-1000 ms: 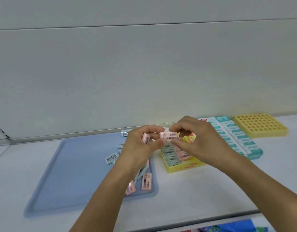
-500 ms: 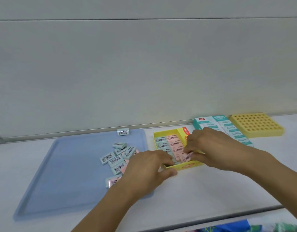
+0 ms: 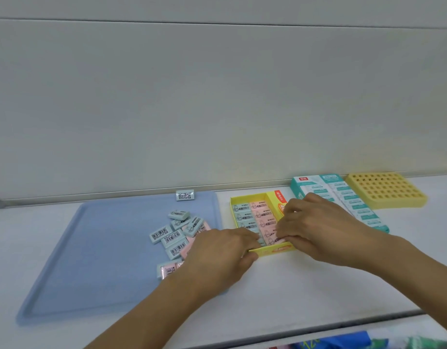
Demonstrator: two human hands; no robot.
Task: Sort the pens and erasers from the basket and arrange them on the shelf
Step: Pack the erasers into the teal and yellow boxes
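Note:
A yellow box (image 3: 247,197) on the white shelf holds rows of mint and pink erasers. My left hand (image 3: 217,253) grips the box's front-left corner, thumb against the front wall and fingers over the rim. My right hand (image 3: 318,227) is at the box's front right, its fingertips pinching a pink eraser (image 3: 270,239) that lies in the front row. Several loose mint and pink erasers (image 3: 175,235) lie in a heap on the blue tray (image 3: 104,248), partly hidden by my left hand. No pens are in view.
One mint eraser (image 3: 184,195) sits alone at the tray's back edge. A long teal box of erasers (image 3: 343,197) lies right of the yellow box, and a yellow holder with a grid of holes (image 3: 386,190) stands beyond it. The shelf's front edge (image 3: 318,326) runs below my arms.
Both hands came down from above the tray to the front of the yellow box. The pink eraser held up in my right hand's fingers now lies in the box's front row.

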